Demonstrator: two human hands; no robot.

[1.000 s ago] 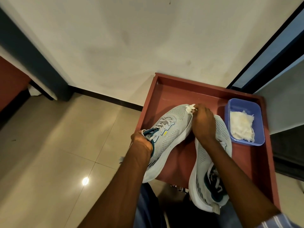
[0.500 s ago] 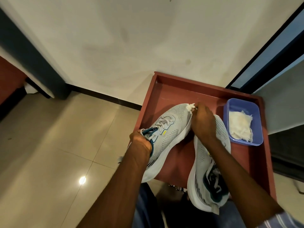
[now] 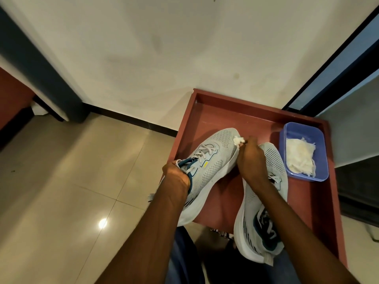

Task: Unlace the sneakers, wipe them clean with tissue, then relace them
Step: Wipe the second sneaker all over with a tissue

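Two light grey mesh sneakers with teal collars are on a red-brown tray [image 3: 221,107]. The left sneaker [image 3: 215,158] is tilted on its side, laces still threaded. My left hand [image 3: 177,174] grips it at the collar. My right hand [image 3: 251,158] presses a small wad of white tissue [image 3: 300,140] against the toe edge of that sneaker. The right sneaker [image 3: 264,206] lies flat under my right forearm, heel toward me, its laces partly hidden.
A blue plastic tub [image 3: 303,130] holding a heap of white tissue stands at the tray's right side. The tray overhangs a beige tiled floor [image 3: 71,181]. A white wall with a black skirting is behind, a dark door frame at right.
The tissue in my right hand has slid slightly along the toe edge of the left sneaker. My left hand keeps its grip and the sneaker stays tilted.
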